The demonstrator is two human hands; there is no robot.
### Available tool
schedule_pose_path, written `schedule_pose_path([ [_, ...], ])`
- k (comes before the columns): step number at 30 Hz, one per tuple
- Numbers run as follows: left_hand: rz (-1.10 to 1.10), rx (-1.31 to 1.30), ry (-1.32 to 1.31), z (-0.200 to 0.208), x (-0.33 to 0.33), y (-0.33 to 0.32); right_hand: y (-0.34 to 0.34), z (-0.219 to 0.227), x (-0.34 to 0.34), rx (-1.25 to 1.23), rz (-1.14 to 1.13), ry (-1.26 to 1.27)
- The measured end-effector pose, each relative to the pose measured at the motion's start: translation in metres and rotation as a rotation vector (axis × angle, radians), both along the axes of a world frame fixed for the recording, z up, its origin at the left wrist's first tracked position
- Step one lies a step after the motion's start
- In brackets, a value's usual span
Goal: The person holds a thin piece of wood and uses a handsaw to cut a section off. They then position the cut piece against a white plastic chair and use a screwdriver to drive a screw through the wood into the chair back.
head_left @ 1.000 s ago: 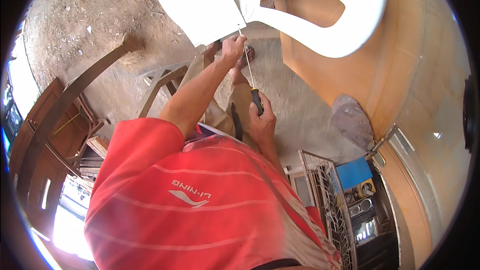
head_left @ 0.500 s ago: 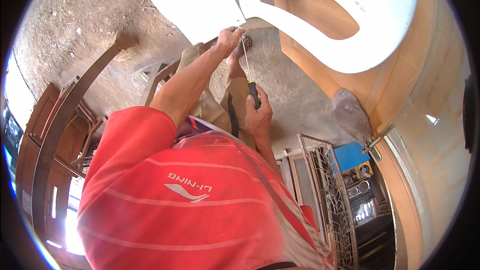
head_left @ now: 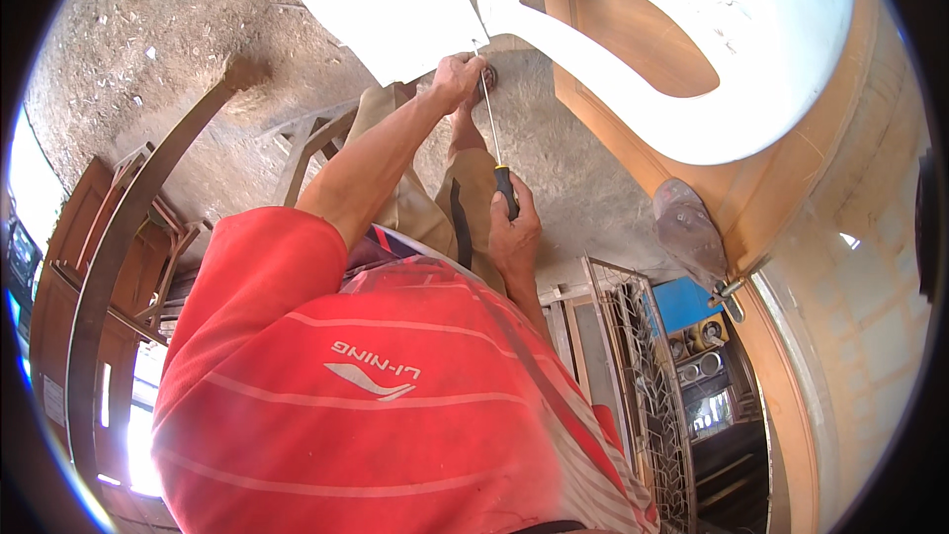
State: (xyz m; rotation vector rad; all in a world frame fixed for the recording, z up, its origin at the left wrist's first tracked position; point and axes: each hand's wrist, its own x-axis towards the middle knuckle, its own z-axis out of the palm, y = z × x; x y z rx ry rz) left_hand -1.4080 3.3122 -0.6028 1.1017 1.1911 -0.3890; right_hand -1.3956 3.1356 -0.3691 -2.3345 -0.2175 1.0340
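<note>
My right hand [head_left: 516, 235] is wrapped round the black handle of a long screwdriver [head_left: 505, 190] with a yellow ring. Its thin metal shaft runs up and away to the lower corner of a large, overexposed white curved piece [head_left: 420, 15]. At that corner my left hand [head_left: 457, 81] is closed, its fingertips pinched about the shaft near the tip. What the tip meets is too bright and small to tell. To the right, the white piece bends round in a broad hook over a brown wooden panel.
A brown wooden panel [head_left: 633, 35] stands at the right, with a grey cap [head_left: 687, 227] hanging by a metal handle. Wire-mesh racking [head_left: 643, 376] is at lower right. A curved wooden bar [head_left: 148, 188] and wooden furniture occupy the left. Litter covers the dirt ground [head_left: 198, 49].
The view has shifted slightly, and the white hooked part appears a little lower and farther right. Both hands keep their grip, with the right hand slightly lower in the picture.
</note>
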Motion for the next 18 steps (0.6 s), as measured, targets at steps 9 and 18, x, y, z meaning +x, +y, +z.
schedule_pose_path([
  [9, 0.362, -0.302, 0.041, -0.001, 0.011, 0.004, 0.033, 0.025, 0.043, 0.352, -0.998, 0.75],
  [18, 0.459, -0.23, -0.11, -0.01, 0.01, -0.006, 0.065, 0.033, 0.057, 0.001, 0.455, -0.273],
])
